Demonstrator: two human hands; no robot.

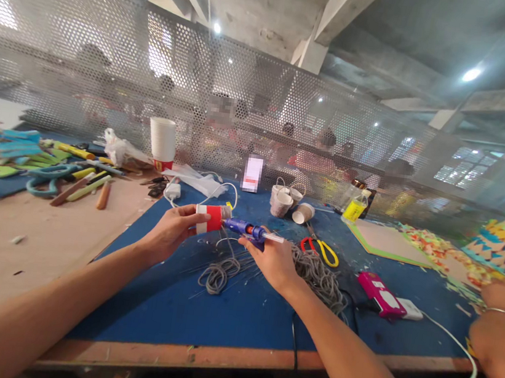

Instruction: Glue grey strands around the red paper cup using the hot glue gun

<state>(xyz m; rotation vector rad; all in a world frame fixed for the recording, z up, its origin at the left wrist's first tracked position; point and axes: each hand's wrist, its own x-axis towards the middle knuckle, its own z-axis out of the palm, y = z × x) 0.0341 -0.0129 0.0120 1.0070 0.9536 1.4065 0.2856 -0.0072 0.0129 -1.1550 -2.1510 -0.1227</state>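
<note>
My left hand (pixel 176 228) is closed round a red and white paper cup (pixel 212 218), which lies on its side in the air above the blue table. Grey cord is wound at the cup's right end. In my right hand (pixel 273 260) is a blue glue gun (pixel 247 230), its nozzle close against that end of the cup and a clear glue stick out of its back. Whether the nozzle touches is too small to tell. Below the cup lies a loose coil of grey cord (pixel 219 275), and a bigger tangle (pixel 320 280) spreads right of my right hand.
Scissors (pixel 328 254), cord-wrapped cups (pixel 281 203), a phone (pixel 251 173) and a yellow bottle (pixel 355 206) stand or lie behind. A magenta power strip (pixel 382 295) is at right, near another person's hands (pixel 502 321). Stacked cups (pixel 162 143) and tools (pixel 83 182) occupy the left.
</note>
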